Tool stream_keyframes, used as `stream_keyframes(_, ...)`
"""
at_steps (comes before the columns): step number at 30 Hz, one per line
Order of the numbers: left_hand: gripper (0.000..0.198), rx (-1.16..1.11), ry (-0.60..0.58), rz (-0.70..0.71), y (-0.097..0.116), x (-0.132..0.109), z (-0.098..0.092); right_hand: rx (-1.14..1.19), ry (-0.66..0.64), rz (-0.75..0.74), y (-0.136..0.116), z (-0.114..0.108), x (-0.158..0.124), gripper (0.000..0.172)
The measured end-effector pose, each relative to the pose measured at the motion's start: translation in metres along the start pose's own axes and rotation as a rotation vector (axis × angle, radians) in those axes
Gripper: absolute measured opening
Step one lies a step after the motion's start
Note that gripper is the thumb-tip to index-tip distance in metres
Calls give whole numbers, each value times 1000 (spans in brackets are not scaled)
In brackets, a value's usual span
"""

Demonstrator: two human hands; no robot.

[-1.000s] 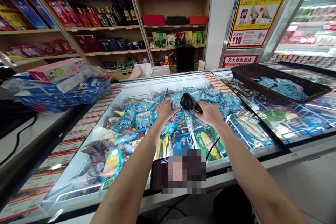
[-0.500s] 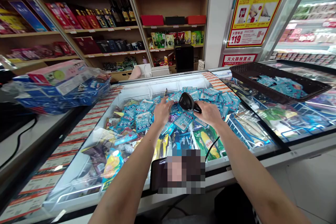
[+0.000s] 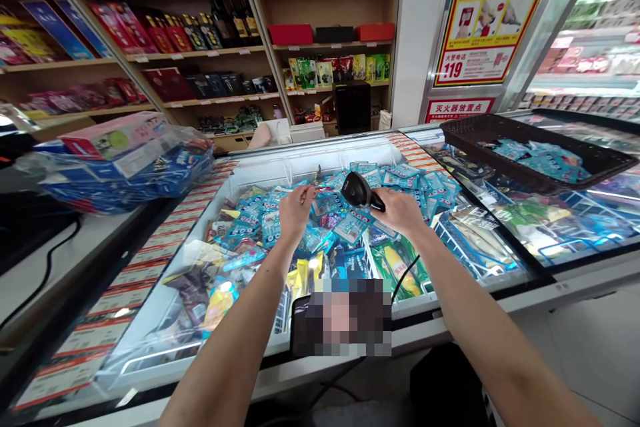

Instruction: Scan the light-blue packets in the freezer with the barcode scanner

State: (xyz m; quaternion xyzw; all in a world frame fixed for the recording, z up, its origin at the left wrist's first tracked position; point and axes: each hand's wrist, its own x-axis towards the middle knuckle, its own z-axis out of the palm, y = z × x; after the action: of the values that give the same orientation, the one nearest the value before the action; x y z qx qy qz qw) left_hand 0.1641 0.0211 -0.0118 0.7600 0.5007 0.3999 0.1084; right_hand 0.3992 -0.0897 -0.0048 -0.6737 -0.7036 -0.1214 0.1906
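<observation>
My right hand [image 3: 400, 212] is closed round the handle of a black barcode scanner [image 3: 360, 191], held over a heap of light blue snack packets [image 3: 395, 181] in an open chest freezer [image 3: 270, 170]. The scanner's black cable [image 3: 403, 276] runs down toward me. My left hand [image 3: 295, 209] hovers just left of the scanner, fingers curled, pinching the edge of one blue packet [image 3: 316, 191]. Both forearms reach out over the freezer's front rim.
A black tray [image 3: 530, 153] with more blue packets rests on the glass lid at right. A plastic-wrapped stack of boxes [image 3: 125, 163] sits on the counter at left. A phone-like dark device [image 3: 305, 323] lies on the freezer's front edge. Wooden shelves of boxed goods [image 3: 200, 33] stand behind.
My left hand has lifted off the packet heap and drawn left and up, now pinching a packet. The scanner hand has stayed almost in place.
</observation>
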Motion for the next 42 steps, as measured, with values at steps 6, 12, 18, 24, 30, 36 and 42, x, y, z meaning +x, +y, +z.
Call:
stream_keyframes(6,42,-190,232,-120,-14,-14,-9,-4,10,-40,-4,2,-1,40)
stream_keyframes(12,60,-257,255,-71,-37,-16,-18,13,74,-133,-6,8,-3,42)
stream_keyframes(18,38,-161,117,19,-40,-13,-21,21,131,-220,-5,12,-4,41)
stream_keyframes(24,30,-97,2,62,-25,-19,-20,17,140,-242,-4,13,-5,41)
stream_keyframes(30,30,-79,-6,72,-22,-21,-18,28,137,-244,-5,13,-4,41)
stream_keyframes(36,31,-38,30,63,-25,-21,-15,10,106,-254,-7,13,-4,41)
stream_keyframes(42,33,-31,36,66,-24,-22,-14,32,62,-309,-9,13,-5,40)
